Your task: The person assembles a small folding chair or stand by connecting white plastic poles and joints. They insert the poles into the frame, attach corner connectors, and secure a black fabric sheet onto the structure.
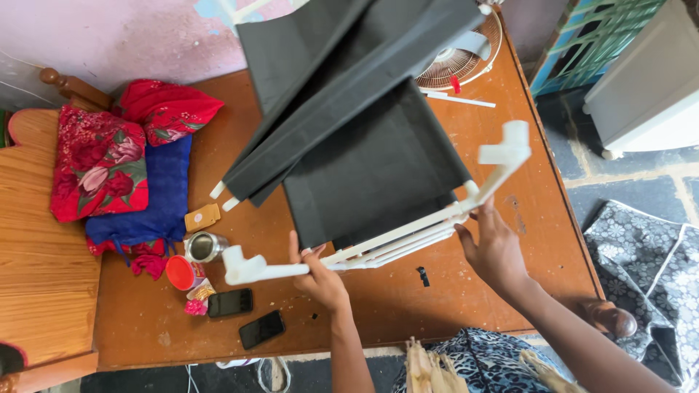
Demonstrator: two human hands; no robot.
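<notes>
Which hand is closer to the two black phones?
Left. The left hand grips the white pipe frame just above the black phones; the right hand is far across the table.

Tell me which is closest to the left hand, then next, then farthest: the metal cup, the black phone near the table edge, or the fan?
From the left hand:
1. Black phone, below-left, near table edge.
2. Metal cup, farther left.
3. Fan, top of table, farthest.

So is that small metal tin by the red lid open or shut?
Open. The small metal tin lies on its side on the brown wooden table, its mouth uncovered, with the round red lid off beside it.
</notes>
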